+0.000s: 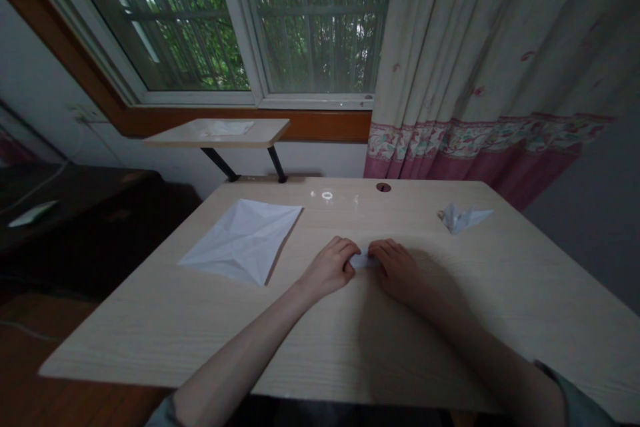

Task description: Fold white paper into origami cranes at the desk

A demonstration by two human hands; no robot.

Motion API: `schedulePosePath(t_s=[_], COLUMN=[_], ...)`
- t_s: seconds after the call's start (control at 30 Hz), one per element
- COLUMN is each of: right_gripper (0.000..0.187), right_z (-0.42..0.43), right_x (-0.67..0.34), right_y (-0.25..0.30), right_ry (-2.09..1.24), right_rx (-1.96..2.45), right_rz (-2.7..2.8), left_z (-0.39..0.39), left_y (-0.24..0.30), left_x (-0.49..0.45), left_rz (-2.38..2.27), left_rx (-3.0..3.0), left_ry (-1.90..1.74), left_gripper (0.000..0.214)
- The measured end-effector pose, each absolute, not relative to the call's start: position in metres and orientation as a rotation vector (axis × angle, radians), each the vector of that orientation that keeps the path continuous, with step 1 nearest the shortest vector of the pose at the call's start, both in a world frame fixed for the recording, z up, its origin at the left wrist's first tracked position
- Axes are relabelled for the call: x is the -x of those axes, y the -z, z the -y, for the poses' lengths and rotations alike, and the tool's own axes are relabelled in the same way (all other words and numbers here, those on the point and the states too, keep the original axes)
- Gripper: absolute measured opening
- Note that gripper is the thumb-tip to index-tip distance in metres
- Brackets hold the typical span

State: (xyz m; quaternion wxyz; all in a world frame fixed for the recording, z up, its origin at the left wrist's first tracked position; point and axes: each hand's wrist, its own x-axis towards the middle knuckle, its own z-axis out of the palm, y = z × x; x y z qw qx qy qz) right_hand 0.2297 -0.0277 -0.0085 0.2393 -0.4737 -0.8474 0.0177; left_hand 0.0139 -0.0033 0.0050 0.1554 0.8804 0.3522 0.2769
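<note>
A small folded piece of white paper [364, 258] lies between my two hands near the middle of the desk. My left hand [334, 263] grips its left end, with thumb and fingers closed on it. On the other end are the curled fingers of my right hand [397, 265], which hide part of the paper. To the left, a larger creased sheet of white paper [245, 240] rests with its edges slightly raised. A folded paper crane [463, 218] sits at the far right of the desk.
The pale wooden desk [310, 360] has a round cable hole [383, 187] near its back edge. A raised shelf [175, 134] on black legs stands at the back left, with white paper [233, 127] on it. Behind are a window and a curtain [450, 80].
</note>
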Motion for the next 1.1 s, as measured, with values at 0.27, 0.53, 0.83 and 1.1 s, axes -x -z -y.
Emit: schedulePosePath(t_s=[0.27,0.53,0.83,1.1], right_gripper=[0.046,0.044,0.048,0.050], right_z=[0.026,0.025,0.024,0.023], right_x=[-0.235,-0.236,-0.240,-0.240], right_y=[0.012,0.015,0.025,0.023], right_ry=[-0.081,-0.069,-0.195,-0.259], right_rx=[1.272,1.215,1.149,1.114], right_rz=[2.302,2.326,2.239,2.213], left_z=[0.003,0.001,0.002,0.002], left_y=[-0.008,-0.004,-0.009,-0.007], left_x=[-0.008,-0.006,-0.004,-0.003], left_rz=[-0.933,-0.928,-0.968,-0.875], left_rx=[-2.513,-2.549,-2.569,-2.622], left_ry=[-0.786,-0.770,-0.721,-0.747], left_gripper=[0.047,0.037,0.025,0.022])
